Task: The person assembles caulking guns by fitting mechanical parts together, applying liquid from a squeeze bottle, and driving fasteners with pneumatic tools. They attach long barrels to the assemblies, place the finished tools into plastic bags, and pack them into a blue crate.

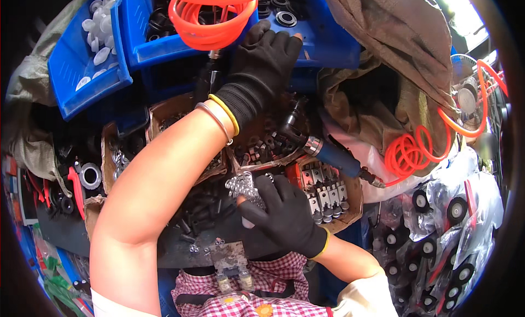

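Silver coils [240, 186]: a shiny little heap, springs by the look of it, at the fingertips of the right hand [281, 216], above the middle of the desk [169, 257]. Bits like that probably tangle, so pull one and a few more could come along and scatter.
Right fingers: half bent, thumb apart from the rest, right up against the heap. Can't tell if they've got hold of any. Gloves that thick-looking might fumble small stuff.
Left hand [268, 60]: way out at the blue bin [328, 41], fingers loosely bent and close together near the black rings [285, 18]. Can't see whether anything's in them. If it grabs by feel, two rings could come out as one.
Orange hose [216, 24]: coiled and hanging just beside that left hand. A quick pull back could snag it, and the bangle [219, 122] doesn't help imo.
Air driver [339, 158]: lying slanted across the boxes near the right hand. One elbow bump or hose tug and it could slide into the metal brackets [328, 199].
Small nuts [194, 248]: loose by the metal plate [228, 255], near the desk edge. A sleeve sweep might send them into the checked apron [279, 273].
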`<state>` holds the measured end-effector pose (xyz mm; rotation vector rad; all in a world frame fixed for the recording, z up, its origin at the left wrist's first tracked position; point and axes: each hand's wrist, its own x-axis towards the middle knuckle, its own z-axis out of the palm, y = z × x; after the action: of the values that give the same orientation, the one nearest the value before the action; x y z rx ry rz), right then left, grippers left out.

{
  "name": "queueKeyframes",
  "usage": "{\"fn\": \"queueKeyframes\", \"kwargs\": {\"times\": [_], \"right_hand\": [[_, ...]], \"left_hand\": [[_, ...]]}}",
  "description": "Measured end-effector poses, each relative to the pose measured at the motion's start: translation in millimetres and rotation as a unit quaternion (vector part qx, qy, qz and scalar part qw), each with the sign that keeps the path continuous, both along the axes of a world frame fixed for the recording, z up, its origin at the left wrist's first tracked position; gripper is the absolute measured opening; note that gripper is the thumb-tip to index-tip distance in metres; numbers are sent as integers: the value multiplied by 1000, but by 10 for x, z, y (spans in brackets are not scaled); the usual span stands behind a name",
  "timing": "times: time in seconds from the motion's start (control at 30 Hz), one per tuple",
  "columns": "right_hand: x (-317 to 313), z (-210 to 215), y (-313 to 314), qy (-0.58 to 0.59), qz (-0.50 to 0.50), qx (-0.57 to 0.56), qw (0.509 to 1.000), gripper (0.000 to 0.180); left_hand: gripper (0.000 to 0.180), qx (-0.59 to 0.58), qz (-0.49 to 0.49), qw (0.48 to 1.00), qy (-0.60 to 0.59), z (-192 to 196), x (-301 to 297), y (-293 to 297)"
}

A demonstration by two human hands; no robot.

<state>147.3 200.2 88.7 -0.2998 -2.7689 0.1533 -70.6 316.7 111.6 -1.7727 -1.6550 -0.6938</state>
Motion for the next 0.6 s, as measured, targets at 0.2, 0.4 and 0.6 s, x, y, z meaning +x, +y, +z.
{"fn": "queueKeyframes", "kwargs": {"times": [0.2,0.4,0.6], "right_hand": [[-34,-256,75,-28,-36,55,997,42],[-57,66,4,-38,9,-49,998,53],[130,-118,-499,-115,127,-35,985,31]], "left_hand": [[41,-26,-183,947,-262,181,330,-1348],[19,-138,-13,896,-422,-582,698,-3535],[15,-129,114,861,-480,-780,925,-3837]]}}
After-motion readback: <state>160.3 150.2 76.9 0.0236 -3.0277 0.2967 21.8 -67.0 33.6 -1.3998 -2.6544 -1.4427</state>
